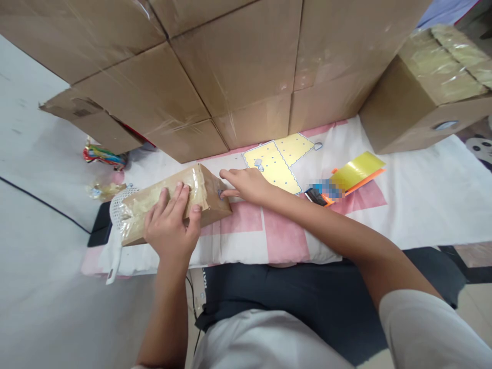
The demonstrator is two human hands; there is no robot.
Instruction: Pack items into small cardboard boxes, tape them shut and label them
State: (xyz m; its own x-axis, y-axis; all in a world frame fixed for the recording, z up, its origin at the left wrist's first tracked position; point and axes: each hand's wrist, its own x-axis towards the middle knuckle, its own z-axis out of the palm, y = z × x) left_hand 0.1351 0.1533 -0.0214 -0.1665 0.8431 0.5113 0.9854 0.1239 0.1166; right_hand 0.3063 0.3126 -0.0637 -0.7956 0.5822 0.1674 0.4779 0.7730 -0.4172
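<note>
A small brown cardboard box (209, 212), its top covered with clear tape, lies on the patterned cloth to the left. My left hand (171, 220) rests flat on the taped top with its fingers spread. At the box's right end is my right hand (246, 185), thumb and forefinger apart. The thumb touches a small bluish mark on the end face, which it partly covers. The other fingers of that hand are curled and partly hidden. Against the box's left end leans a white perforated skimmer (120, 207), handle toward me.
Large taped cartons (234, 66) stand along the back, and another carton (400, 107) stands at right. A tape dispenser-like orange and yellow item (357, 174) lies right of my forearm. A dark phone-like slab (100, 225) and colourful packets (103, 155) lie at left, near the wall.
</note>
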